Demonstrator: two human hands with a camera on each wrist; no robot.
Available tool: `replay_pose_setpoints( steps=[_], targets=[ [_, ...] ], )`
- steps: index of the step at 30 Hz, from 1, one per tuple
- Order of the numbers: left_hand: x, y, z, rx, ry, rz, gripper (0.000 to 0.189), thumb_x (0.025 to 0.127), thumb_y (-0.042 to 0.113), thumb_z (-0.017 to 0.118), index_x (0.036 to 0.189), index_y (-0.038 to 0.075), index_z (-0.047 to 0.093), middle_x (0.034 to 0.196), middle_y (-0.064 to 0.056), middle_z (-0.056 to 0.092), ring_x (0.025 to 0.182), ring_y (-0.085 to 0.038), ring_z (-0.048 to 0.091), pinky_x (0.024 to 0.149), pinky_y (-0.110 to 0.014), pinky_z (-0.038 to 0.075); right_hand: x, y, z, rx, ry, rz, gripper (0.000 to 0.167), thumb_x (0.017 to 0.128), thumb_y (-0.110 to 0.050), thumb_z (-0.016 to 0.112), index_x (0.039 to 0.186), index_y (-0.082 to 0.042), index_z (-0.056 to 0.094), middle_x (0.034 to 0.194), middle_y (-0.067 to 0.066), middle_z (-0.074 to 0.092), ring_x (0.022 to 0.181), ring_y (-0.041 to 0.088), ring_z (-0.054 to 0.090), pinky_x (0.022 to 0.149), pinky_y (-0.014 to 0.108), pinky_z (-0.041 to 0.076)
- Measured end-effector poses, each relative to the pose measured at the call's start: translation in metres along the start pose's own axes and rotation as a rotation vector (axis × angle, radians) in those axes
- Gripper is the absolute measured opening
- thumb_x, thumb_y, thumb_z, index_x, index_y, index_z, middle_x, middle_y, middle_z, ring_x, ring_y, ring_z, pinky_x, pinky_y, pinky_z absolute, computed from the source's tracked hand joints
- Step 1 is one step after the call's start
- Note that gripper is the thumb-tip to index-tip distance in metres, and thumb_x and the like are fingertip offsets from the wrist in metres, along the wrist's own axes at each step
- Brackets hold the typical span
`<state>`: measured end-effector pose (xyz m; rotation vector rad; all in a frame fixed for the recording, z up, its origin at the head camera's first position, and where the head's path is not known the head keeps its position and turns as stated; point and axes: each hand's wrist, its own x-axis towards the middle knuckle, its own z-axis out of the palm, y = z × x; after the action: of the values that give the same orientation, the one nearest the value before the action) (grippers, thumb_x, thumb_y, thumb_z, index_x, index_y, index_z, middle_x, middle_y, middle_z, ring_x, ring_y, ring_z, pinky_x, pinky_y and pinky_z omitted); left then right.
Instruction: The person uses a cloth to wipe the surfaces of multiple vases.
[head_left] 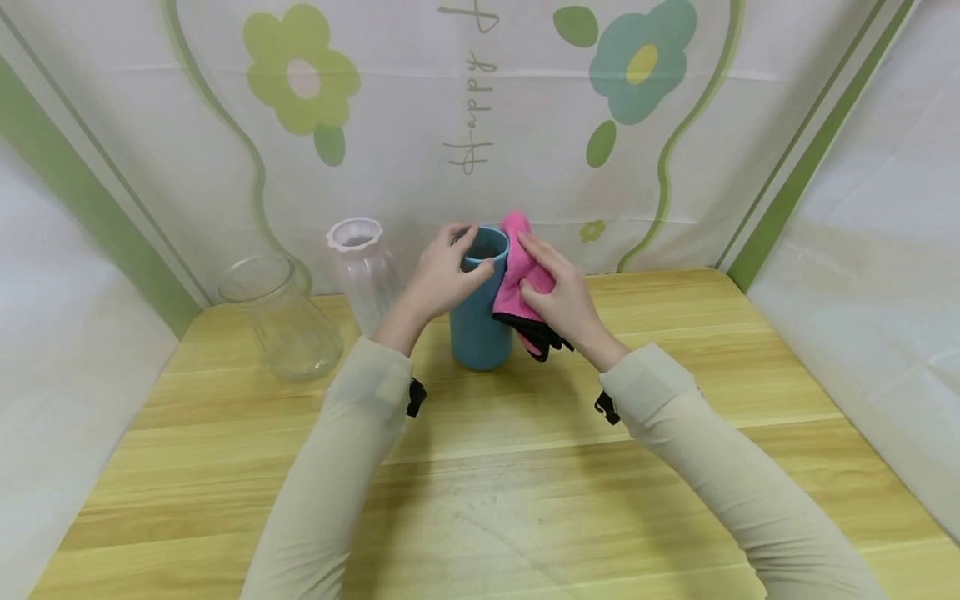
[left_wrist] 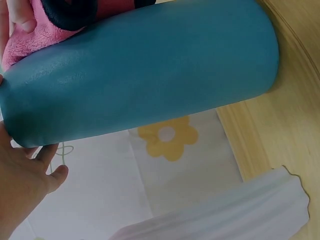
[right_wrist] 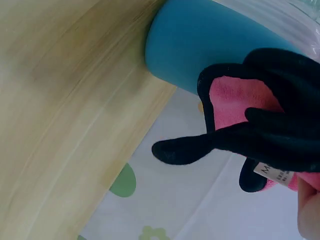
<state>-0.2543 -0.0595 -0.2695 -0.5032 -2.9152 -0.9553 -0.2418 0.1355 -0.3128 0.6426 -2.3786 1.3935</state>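
A tall blue vase [head_left: 482,325] stands upright on the wooden table. My left hand [head_left: 444,275] grips it at the rim, fingers on the far left side and thumb near the front of the opening. In my right hand [head_left: 562,300] is a pink cloth [head_left: 517,271] with black edging, held against the vase's upper right side. The cloth's black-edged folds [right_wrist: 280,120] hang below the hand in the right wrist view, a small white label [right_wrist: 274,173] among them. The left wrist view shows the smooth blue side of the vase [left_wrist: 150,70], with wet-looking marks near its upper end.
Left of the blue vase stands a pale pinkish-white fluted vase [head_left: 363,275] with a wavy rim. Farther left is a clear glass vase [head_left: 292,329]. Behind them hangs a white curtain [head_left: 420,167] with printed flowers, close to the back edge of the wooden table [head_left: 480,500].
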Motion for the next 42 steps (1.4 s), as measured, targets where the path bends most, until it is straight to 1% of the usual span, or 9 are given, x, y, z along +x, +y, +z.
replay_pose_setpoints(
  steps=[4,10,15,18,23,26,30,36,42],
  targets=[
    [0.000,-0.002,0.002,-0.007,-0.010,0.005,0.071,0.092,0.045,0.043,0.153,0.016,0.023,0.158,-0.008,0.020,0.144,-0.031,0.024,0.116,-0.051,0.025,-0.001,0.003,0.001,-0.023,-0.002,-0.008,0.059,0.086,0.000,0.059,0.143,-0.013,0.046,0.150,0.011,0.043,0.139,0.028,0.039,0.105,0.045,0.044],
    [-0.001,-0.003,0.005,-0.026,0.014,0.026,0.070,0.093,0.044,0.043,0.153,0.014,0.023,0.158,-0.008,0.020,0.144,-0.031,0.023,0.117,-0.051,0.023,-0.011,0.017,0.009,-0.046,-0.021,0.012,0.059,0.086,-0.001,0.060,0.143,-0.012,0.045,0.148,0.013,0.044,0.139,0.030,0.040,0.107,0.045,0.042],
    [-0.002,-0.004,0.007,-0.020,0.026,0.031,0.074,0.092,0.046,0.048,0.153,0.013,0.023,0.158,-0.008,0.020,0.145,-0.032,0.023,0.116,-0.052,0.024,-0.024,0.032,0.018,-0.077,-0.087,0.064,0.061,0.086,-0.001,0.059,0.144,-0.011,0.043,0.149,0.015,0.042,0.138,0.032,0.040,0.109,0.046,0.040],
    [-0.002,-0.004,0.008,-0.020,0.028,0.028,0.076,0.091,0.048,0.050,0.153,0.012,0.023,0.158,-0.008,0.020,0.144,-0.033,0.023,0.115,-0.053,0.025,-0.031,0.040,0.022,-0.105,-0.134,0.108,0.062,0.086,-0.002,0.059,0.145,-0.011,0.042,0.150,0.016,0.040,0.139,0.033,0.038,0.112,0.047,0.035],
    [-0.002,-0.002,0.008,-0.020,0.033,0.012,0.078,0.090,0.050,0.052,0.153,0.012,0.023,0.159,-0.008,0.018,0.145,-0.034,0.021,0.115,-0.054,0.024,-0.039,0.052,0.026,-0.180,-0.233,0.185,0.065,0.086,-0.005,0.060,0.147,-0.012,0.039,0.151,0.018,0.038,0.140,0.037,0.036,0.113,0.050,0.032],
    [-0.002,-0.002,0.010,-0.019,0.037,-0.005,0.080,0.090,0.053,0.052,0.153,0.014,0.021,0.159,-0.008,0.014,0.145,-0.034,0.020,0.116,-0.055,0.023,-0.042,0.057,0.028,-0.196,-0.265,0.205,0.065,0.086,-0.005,0.060,0.147,-0.011,0.038,0.151,0.019,0.038,0.139,0.038,0.035,0.113,0.051,0.032],
    [-0.002,-0.001,0.012,-0.005,0.052,-0.016,0.079,0.091,0.054,0.051,0.153,0.013,0.022,0.158,-0.011,0.013,0.143,-0.034,0.020,0.116,-0.054,0.024,-0.044,0.058,0.028,-0.183,-0.246,0.205,0.065,0.084,-0.004,0.060,0.146,-0.010,0.041,0.150,0.019,0.039,0.139,0.038,0.037,0.112,0.051,0.033],
    [-0.003,0.000,0.010,0.035,0.068,0.005,0.073,0.093,0.049,0.050,0.151,0.011,0.028,0.154,-0.012,0.021,0.141,-0.033,0.024,0.115,-0.051,0.024,-0.038,0.047,0.022,-0.137,-0.187,0.196,0.064,0.085,-0.004,0.060,0.145,-0.012,0.042,0.151,0.016,0.038,0.140,0.034,0.036,0.112,0.048,0.035],
    [-0.003,-0.001,0.005,0.036,0.073,0.014,0.072,0.091,0.047,0.052,0.150,0.010,0.031,0.154,-0.010,0.027,0.141,-0.032,0.029,0.114,-0.051,0.029,-0.023,0.027,0.012,-0.059,-0.099,0.119,0.061,0.087,-0.005,0.059,0.145,-0.013,0.043,0.151,0.014,0.039,0.135,0.031,0.042,0.102,0.046,0.045]
  ],
)
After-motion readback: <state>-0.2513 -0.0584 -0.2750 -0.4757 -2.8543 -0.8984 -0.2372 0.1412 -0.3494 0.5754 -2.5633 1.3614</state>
